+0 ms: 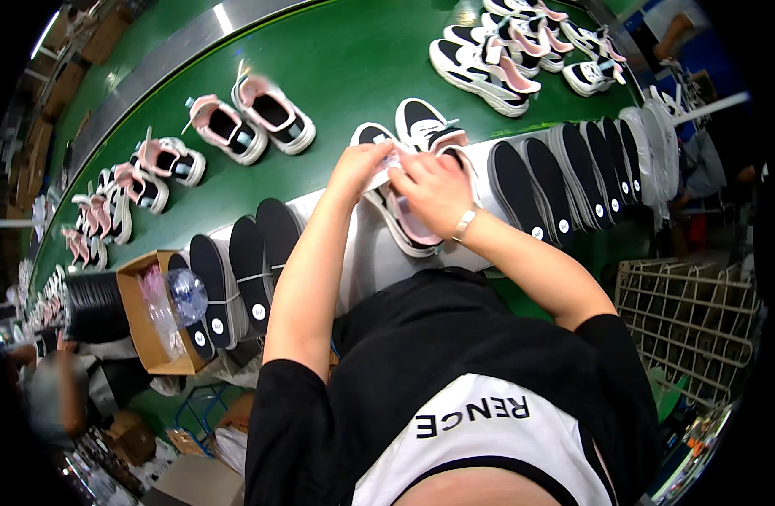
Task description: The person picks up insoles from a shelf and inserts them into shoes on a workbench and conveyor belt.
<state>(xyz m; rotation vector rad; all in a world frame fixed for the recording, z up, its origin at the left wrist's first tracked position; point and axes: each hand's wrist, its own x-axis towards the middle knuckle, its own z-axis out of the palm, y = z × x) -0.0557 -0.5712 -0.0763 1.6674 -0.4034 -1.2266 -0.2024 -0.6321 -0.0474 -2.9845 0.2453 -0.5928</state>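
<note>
A pair of black-and-white sneakers with pink lining lies before me on the near edge of the green table, toes pointing away. My left hand (364, 171) is closed at the opening of the left sneaker (408, 239), thumb and fingers pinched near its tongue. Over the same shoe bends my right hand (435, 192), its fingers curled at the opening close to the left fingertips. A pale, small piece shows between the hands, too covered to name. The right sneaker (421, 118) stands alongside, partly hidden by my right hand.
Black insoles (515, 187) stand in rows right of the shoes, and more insoles (251, 274) to the left. A cardboard box (158, 337) holds clear plastic. More sneakers (273, 114) line the green table (353, 63), with a cluster (480, 76) at far right. A wire rack (691, 316) stands right.
</note>
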